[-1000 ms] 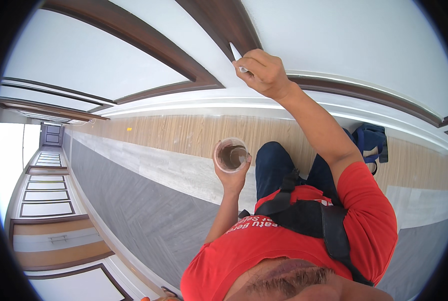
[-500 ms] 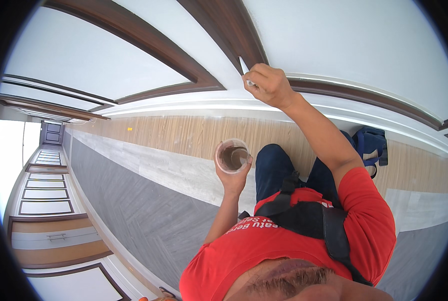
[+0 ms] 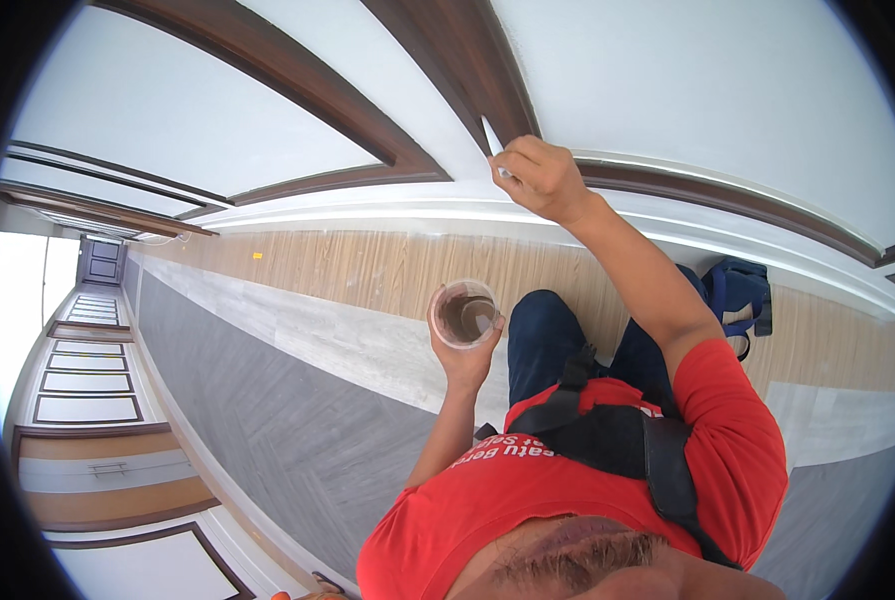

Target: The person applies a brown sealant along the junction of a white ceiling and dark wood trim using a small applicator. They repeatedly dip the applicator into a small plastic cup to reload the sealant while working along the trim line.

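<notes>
My right hand (image 3: pixel 540 178) is raised to the wall, fingers pinched round a slim white tapered tool (image 3: pixel 492 136). The tool's pointed end shows above my fingers, against the lower part of a dark brown wooden trim (image 3: pixel 467 75); its other end is mostly hidden in my grip. Lower down and to the left, my left hand (image 3: pixel 464 365) is wrapped round a clear plastic cup (image 3: pixel 450 292). Seen from above, the cup holds brown liquid (image 3: pixel 464 317), and something pale shows at its right side inside.
White wall panels (image 3: pixel 707 80) with brown frames rise ahead, above a white baseboard (image 3: pixel 397 215). A dark blue bag (image 3: pixel 737 290) rests by the wall at right. A small yellow piece (image 3: pixel 258 256) lies on the wood-look floor (image 3: pixel 317 265). The corridor runs off left.
My right hand and the white tool have shifted slightly down and right. The cup in my left hand is almost still, its liquid a little more visible.
</notes>
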`<state>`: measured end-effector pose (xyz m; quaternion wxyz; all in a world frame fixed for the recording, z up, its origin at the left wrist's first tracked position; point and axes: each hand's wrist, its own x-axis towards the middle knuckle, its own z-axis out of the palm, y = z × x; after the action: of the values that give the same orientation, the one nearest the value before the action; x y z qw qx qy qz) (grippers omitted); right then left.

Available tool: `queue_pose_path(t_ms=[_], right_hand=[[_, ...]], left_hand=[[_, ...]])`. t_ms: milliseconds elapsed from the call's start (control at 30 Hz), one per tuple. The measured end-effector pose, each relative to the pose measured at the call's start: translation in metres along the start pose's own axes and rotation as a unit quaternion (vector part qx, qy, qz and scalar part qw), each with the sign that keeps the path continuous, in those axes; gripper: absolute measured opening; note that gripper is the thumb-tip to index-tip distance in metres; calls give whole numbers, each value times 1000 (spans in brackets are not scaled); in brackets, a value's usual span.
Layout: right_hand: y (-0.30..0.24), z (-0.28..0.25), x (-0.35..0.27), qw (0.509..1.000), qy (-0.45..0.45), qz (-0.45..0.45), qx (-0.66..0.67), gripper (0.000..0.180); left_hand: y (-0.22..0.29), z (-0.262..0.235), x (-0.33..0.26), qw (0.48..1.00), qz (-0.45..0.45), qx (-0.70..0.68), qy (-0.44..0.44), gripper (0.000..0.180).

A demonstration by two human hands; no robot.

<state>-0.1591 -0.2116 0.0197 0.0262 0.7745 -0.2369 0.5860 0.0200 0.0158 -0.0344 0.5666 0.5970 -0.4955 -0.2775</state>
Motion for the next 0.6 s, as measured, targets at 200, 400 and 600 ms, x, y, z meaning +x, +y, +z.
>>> queue_pose_path(t_ms=[200, 400, 600], right_hand=[[-7, -6, -28, 999, -21, 45, 15, 15], [-33, -32, -63, 985, 39, 156, 63, 13], [-59, -68, -104, 927, 45, 345, 142, 13]], left_hand=[[0, 0, -1, 1000, 10, -2, -7, 95], [0, 8, 0, 999, 9, -19, -28, 96], [12, 27, -1, 998, 35, 21, -52, 96]])
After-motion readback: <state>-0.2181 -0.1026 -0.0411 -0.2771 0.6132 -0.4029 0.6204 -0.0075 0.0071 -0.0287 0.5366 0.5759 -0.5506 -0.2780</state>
